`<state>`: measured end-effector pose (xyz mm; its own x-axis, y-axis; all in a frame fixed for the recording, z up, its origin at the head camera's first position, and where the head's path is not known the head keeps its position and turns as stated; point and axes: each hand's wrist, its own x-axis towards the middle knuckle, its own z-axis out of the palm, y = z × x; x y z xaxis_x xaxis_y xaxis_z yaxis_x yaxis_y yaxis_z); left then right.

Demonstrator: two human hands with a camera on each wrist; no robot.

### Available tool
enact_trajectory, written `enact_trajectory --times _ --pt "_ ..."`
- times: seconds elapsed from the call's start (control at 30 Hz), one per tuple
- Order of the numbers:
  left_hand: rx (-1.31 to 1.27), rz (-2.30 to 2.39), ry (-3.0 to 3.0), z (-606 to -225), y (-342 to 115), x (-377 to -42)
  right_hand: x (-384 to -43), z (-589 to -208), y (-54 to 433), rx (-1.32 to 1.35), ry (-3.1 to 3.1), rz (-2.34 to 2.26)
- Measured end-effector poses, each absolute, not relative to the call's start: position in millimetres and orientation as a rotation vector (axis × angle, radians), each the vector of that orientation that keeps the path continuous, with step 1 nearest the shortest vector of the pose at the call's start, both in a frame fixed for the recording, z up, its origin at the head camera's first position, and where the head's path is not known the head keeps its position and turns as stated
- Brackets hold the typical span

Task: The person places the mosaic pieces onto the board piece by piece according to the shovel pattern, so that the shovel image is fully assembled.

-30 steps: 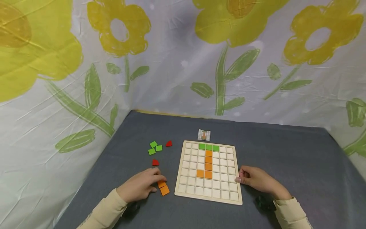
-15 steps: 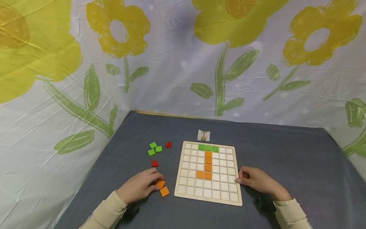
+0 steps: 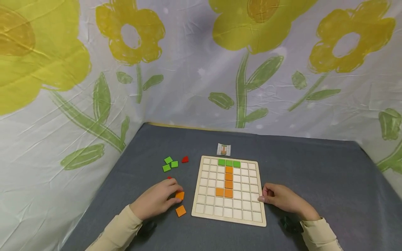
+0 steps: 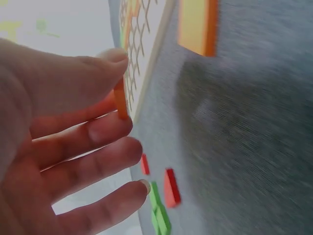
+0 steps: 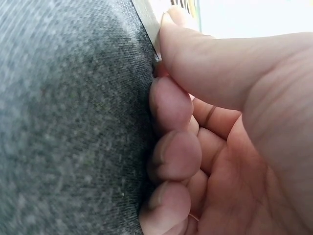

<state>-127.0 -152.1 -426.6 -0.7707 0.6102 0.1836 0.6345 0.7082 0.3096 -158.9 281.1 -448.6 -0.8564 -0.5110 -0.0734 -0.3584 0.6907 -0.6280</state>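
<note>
My left hand [image 3: 157,198] pinches an orange square tile [image 3: 180,195] between thumb and fingers, just left of the wooden grid board [image 3: 208,208]. In the left wrist view this tile [image 4: 120,100] stands on edge, its upper part behind the thumb. A second orange tile [image 3: 180,211] lies on the cloth close below that hand. On the board, green tiles [image 3: 229,163] form a short row at the top, and orange tiles [image 3: 229,177] run down the middle. My right hand [image 3: 284,198] grips the board's right edge, thumb on top, other fingers curled.
Loose green tiles [image 3: 166,168] and a red quarter-round piece [image 3: 185,159] lie left of the board. Another red piece [image 3: 169,177] is mostly hidden behind my left hand. A small pattern card [image 3: 224,149] sits beyond the board on the dark cloth [image 3: 301,160].
My left hand has taken hold of the upper orange tile and brought it slightly up and right, apart from the other one. My right hand stays at the board's edge.
</note>
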Motion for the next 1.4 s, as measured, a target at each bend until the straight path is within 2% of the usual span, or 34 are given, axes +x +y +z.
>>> enact_trajectory --times 0.43,1.03,1.4 --pt "-1.091 -0.527 -2.853 -414.2 -113.9 -150.3 -159.4 -450.7 283.5 -0.664 2.653 -0.904" --pt "-1.213 -0.569 -2.814 -415.8 -50.1 -188.0 -161.2 -451.6 283.2 -0.68 2.671 -0.927" --pt "-1.266 -0.6 -2.839 -418.5 -13.7 -195.5 -161.0 -449.3 281.8 -0.679 2.653 -0.94"
